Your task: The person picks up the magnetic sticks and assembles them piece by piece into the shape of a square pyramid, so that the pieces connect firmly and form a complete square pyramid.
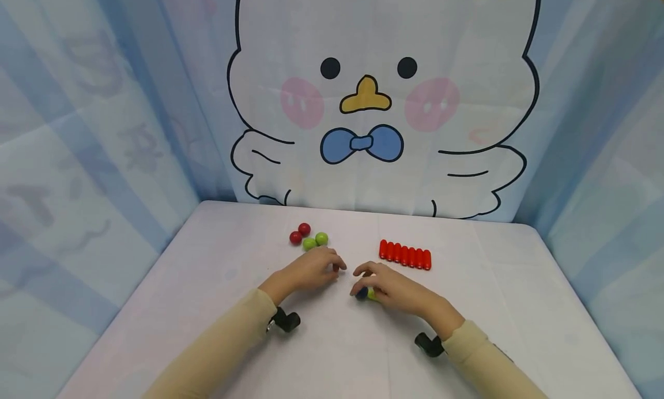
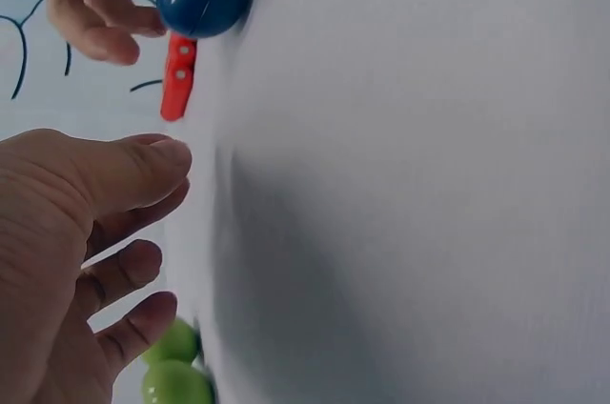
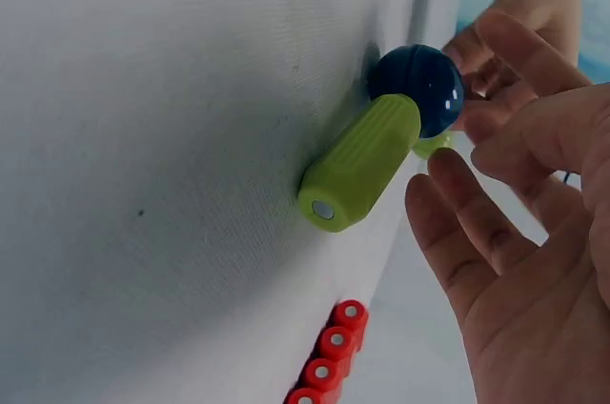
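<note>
A: Left first. Two red balls [image 1: 300,233] and two green balls [image 1: 316,240] bunched at the back left of the table [image 1: 519,307]. Left hand [image 1: 310,269] just in front of them, fingers loosely bent, holding nothing in the left wrist view.

B: Touching the green ones?

A: No, near, slightly apart. Moving right: blue ball [image 3: 419,90] joined to a green ribbed peg [image 3: 360,164], lying on the table between the hands, mostly under the right hand [image 1: 388,287].

B: Right hand gripping it?

A: No. Right wrist view shows the palm open, fingers spread, arched over the piece with a gap. So wide, nothing held.

B: Far right?

A: Row of red pegs [image 1: 405,255] side by side, behind the right hand, apart from it.

B: Step?

A: My read: the ball-and-peg piece sits on the table, neither hand on it. Next move calls for fingers closing on the peg's ribbed side, not the round ball, which could roll.
</note>
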Demonstrator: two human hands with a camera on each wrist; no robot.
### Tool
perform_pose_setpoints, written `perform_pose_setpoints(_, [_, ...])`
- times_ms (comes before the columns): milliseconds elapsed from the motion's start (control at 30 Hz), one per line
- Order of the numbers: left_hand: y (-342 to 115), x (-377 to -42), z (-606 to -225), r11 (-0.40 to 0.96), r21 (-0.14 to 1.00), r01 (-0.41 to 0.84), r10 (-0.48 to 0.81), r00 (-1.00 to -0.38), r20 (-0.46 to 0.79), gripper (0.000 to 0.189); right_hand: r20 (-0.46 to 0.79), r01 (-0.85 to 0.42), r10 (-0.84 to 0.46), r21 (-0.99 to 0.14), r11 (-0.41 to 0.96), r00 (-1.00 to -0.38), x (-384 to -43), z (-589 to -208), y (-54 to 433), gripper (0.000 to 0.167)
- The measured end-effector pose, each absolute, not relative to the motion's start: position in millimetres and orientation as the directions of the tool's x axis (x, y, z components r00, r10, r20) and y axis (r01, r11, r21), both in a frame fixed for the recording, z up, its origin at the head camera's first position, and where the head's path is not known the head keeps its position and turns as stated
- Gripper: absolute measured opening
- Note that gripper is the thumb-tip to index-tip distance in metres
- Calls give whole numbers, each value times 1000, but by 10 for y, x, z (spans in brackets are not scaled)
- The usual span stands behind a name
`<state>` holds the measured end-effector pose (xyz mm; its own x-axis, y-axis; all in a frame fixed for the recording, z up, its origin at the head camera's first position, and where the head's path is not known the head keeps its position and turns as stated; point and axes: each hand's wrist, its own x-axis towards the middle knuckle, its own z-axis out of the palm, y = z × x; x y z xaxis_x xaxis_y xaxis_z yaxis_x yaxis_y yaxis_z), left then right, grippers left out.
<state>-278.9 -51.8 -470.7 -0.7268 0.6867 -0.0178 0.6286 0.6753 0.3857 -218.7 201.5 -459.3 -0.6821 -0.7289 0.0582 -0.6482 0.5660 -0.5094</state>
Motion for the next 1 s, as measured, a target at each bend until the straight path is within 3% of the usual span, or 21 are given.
perform_pose_setpoints(433, [-779,-2946,-4645,768,303,564,586,-810,22,29,-32,-602,-698,-479,639,-716,-2195,-4581,1968,36])
perform_pose_setpoints(633, [-847,-2992,-4676,774,267,575,587,-809,42,26,-25,-578,-665,-469,668,-747,-2177,-4578,2023,38])
perform_pose_setpoints(1000, [-927,-3034,-4696,751,276,600,604,-793,80,25,-40,-391,-452,-440,808,-891,-2129,-4562,2138,28])
